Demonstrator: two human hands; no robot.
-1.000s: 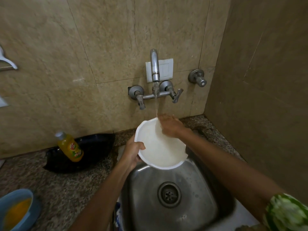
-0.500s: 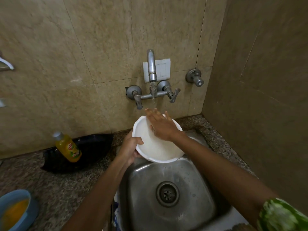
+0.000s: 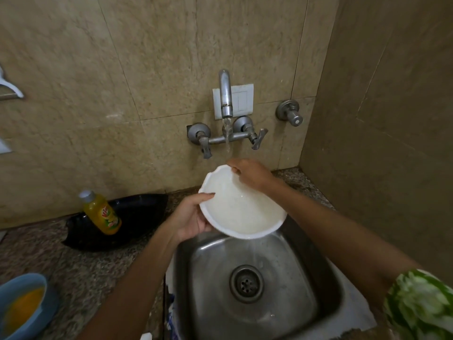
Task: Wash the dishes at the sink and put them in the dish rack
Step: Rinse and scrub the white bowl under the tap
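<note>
Two hands are on the dish, and you work over the steel sink (image 3: 257, 285), whose near basin shows only the drain and a thin spill of water off the dish's lower lip. Your left hand (image 3: 190, 218) grips the left rim of the white bowl (image 3: 241, 207), thumb laid over the edge and fingers under it. You hold the bowl tilted above the far edge of the sink, its open face turned up toward you.

Half a second ago your right hand lay flat across the inside with fingers spread, rubbing; now your right hand (image 3: 250, 173) has slid to the far rim, fingers curled down over the edge just under the stream. The tap (image 3: 226, 94) runs, and water lands at that far rim. That shift suggests the inside is done and you are rinsing the edge, so this dish is likely close to ready for the rack, which is not in view.

On the counter (image 3: 73, 261) to the left, a yellow soap bottle (image 3: 103, 212) leans in a black tray (image 3: 137, 217), well apart from the bowl.
</note>
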